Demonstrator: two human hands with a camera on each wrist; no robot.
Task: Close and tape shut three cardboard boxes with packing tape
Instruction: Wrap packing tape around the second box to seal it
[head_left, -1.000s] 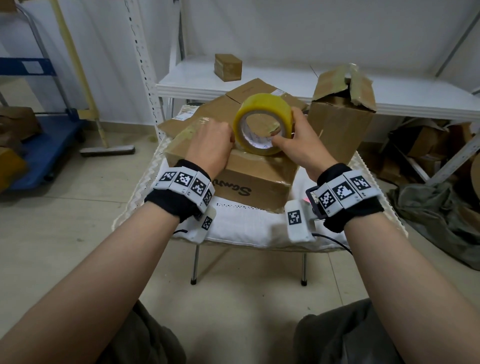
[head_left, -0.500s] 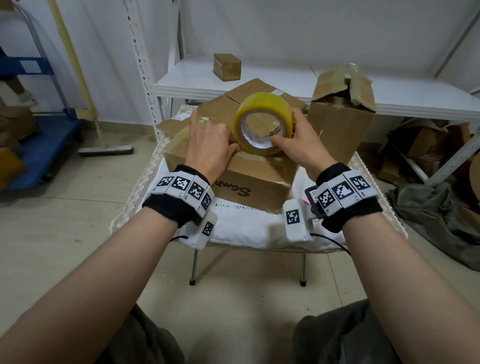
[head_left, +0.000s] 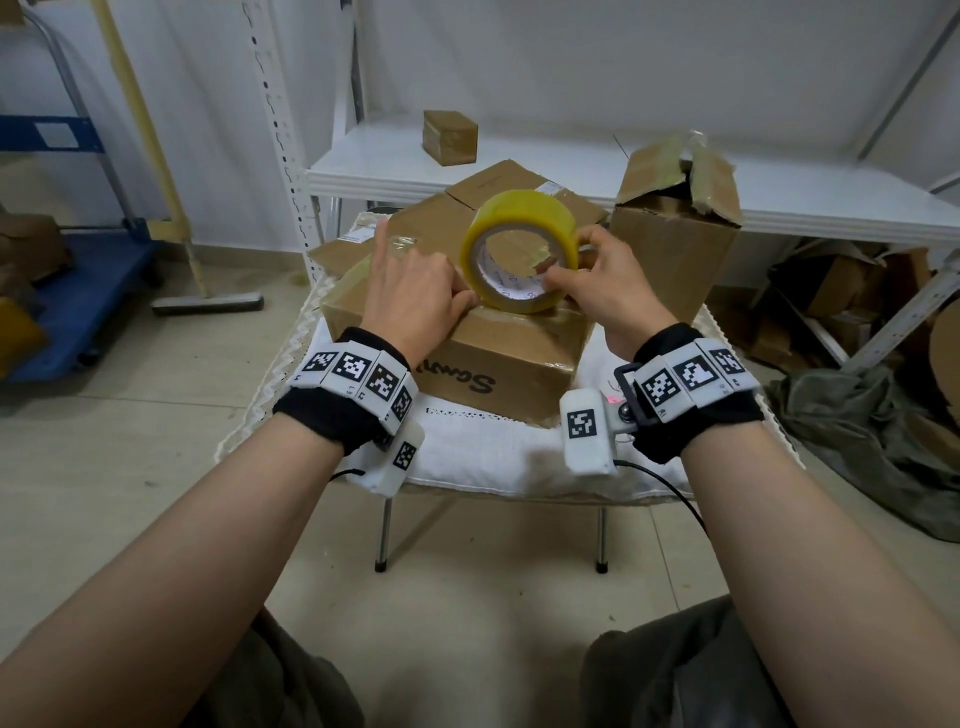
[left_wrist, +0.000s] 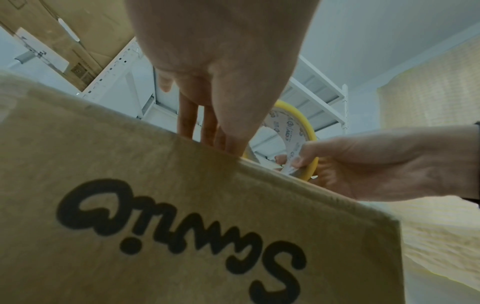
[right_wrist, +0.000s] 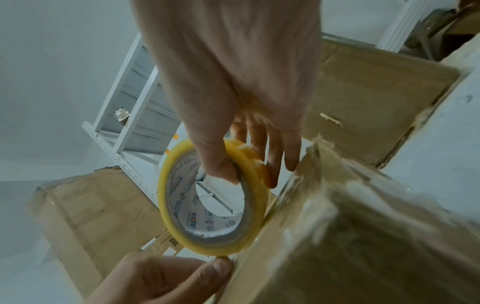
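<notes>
standing: tape roll (head_left: 519, 249) upright on edge atop box (head_left: 457, 353), hole facing person
r hand (head_left: 602, 291): thumb in core, pinching roll
l hand (head_left: 410, 291): fingers flat, pressing box top
room: open box (head_left: 670, 244) just right

The closed brown corrugated-cardboard box (head_left: 498, 358) has a matt, slightly fibrous face printed in black, with glossy clear tape film along its top seam. The yellow roll of packing tape (head_left: 519, 249) is smooth, glossy plastic on a printed white paper core. The white woven cloth table cover (head_left: 483, 452) is matt and textured
</notes>
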